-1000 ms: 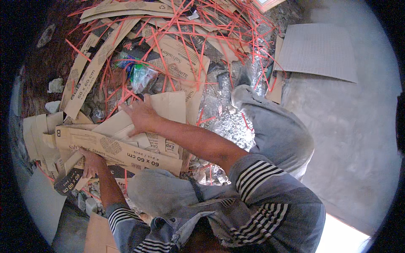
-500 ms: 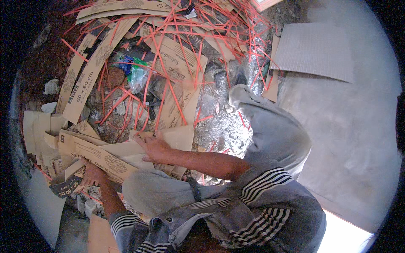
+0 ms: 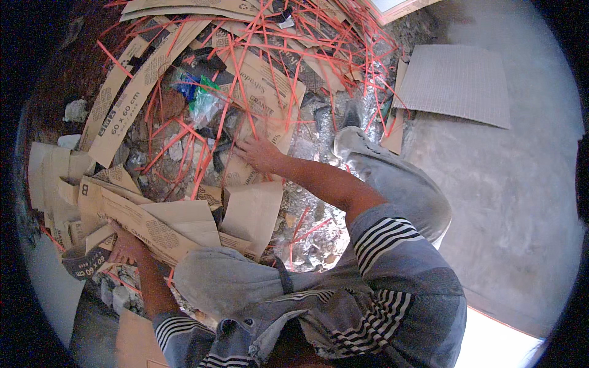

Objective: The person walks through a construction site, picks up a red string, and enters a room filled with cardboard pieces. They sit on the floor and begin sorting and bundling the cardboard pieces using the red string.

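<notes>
My left hand point(image 3: 127, 246) is closed on the lower edge of a bundle of flattened brown cardboard strips point(image 3: 138, 218), which lies aslant in front of my knee. A bent dark-printed cardboard end point(image 3: 84, 265) juts out beside that hand. Farther forward, my right hand point(image 3: 259, 154) reaches over the pile with fingers stretched out, at the lower part of a long printed cardboard sheet point(image 3: 261, 92). Whether the fingertips press on the sheet cannot be made out. A plain folded cardboard flap point(image 3: 251, 211) stands below this hand, apart from it.
Tangled red plastic straps point(image 3: 307, 46) lie over the far cardboard. Long cardboard strips point(image 3: 130, 113) and a green and clear plastic bag point(image 3: 205, 101) rest on rubble. Pale stones point(image 3: 75, 110) sit at left. A flat grey-brown sheet point(image 3: 457, 86) lies on the concrete floor point(image 3: 503, 214) at right.
My right hand has left the cardboard bundle and moved forward and right over the pile. The folded flap below it now shows uncovered. My left hand keeps its hold.
</notes>
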`<state>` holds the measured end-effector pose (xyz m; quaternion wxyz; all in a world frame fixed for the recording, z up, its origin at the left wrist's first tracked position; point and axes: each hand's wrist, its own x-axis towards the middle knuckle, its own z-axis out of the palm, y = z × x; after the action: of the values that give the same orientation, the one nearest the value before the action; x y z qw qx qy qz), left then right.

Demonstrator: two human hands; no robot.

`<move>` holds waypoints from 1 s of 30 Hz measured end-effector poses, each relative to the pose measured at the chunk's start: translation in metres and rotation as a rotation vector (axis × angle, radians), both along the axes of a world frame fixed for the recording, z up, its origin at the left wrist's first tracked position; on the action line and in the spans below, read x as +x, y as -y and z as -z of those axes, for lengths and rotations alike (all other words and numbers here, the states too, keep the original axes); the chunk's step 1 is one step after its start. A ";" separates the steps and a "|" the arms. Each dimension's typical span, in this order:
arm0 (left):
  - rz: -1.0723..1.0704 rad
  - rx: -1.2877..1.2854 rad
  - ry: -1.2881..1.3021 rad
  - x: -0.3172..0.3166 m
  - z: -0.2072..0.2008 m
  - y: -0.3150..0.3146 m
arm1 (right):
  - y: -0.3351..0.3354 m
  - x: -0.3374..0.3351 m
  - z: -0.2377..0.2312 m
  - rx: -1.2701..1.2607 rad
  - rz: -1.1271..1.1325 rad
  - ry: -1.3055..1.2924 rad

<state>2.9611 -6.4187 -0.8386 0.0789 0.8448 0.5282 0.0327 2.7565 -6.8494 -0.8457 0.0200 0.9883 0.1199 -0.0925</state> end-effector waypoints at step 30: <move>-0.060 -0.101 0.057 0.030 0.000 0.002 | -0.001 0.046 -0.224 -0.007 -0.137 -0.467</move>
<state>2.9908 -6.4202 -0.8389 0.1355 0.8222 0.5519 0.0324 2.8020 -6.8480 -0.6218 0.0013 0.9297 0.1875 -0.3171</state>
